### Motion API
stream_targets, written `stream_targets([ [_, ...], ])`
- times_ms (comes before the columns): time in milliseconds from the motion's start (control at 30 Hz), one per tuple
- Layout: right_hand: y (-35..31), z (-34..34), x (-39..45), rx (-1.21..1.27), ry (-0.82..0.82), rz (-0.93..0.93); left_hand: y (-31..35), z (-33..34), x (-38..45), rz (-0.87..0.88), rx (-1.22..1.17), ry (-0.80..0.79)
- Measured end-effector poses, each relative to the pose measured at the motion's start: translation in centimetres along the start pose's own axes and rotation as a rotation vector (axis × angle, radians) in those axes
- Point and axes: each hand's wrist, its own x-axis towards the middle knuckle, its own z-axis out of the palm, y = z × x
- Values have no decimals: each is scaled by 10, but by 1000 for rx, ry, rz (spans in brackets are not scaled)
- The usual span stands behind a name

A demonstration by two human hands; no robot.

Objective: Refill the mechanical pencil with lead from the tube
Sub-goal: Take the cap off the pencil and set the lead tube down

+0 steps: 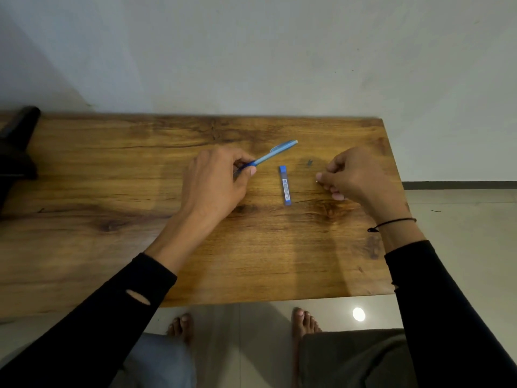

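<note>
My left hand (216,180) grips the dark blue grip end of a light blue mechanical pencil (275,152), whose rear end points up and to the right above the wooden table (112,191). A blue lead tube (286,185) lies flat on the table between my hands, lengthwise away from me. My right hand (355,177) hovers right of the tube with curled fingers and pinches a tiny pale thing at the fingertips; what it is I cannot tell. A small dark part (309,162) lies on the table just beyond the right hand.
The table's right edge (394,191) runs close under my right wrist, with tiled floor beyond. A black object (16,141) stands at the table's far left. A pale wall rises directly behind the table. My bare feet show below the near edge.
</note>
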Motion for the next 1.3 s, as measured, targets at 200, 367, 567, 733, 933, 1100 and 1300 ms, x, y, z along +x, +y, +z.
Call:
stream_targets([
  [200, -7, 2, -6, -99, 77, -19, -3, 2, -3, 58, 290, 10],
  [367, -11, -1, -12, -148, 171, -127, -2, 4, -4, 40, 330, 28],
  [567, -27, 25, -24, -226, 228, -211, -3, 4, -1, 32, 309, 23],
  [733, -39, 67, -45, -482, 337, -245, -3, 5, -1, 63, 303, 51],
  [933, -38, 67, -44, -493, 389, -280, 2, 0, 1, 102, 125, 95],
  [1100, -45, 69, -50, -430, 464, -528, 5, 0, 10, -152, -443, -59],
  [1300, -46, 77, -56, -431, 527, -617, 1, 0, 12, -255, -677, -109],
])
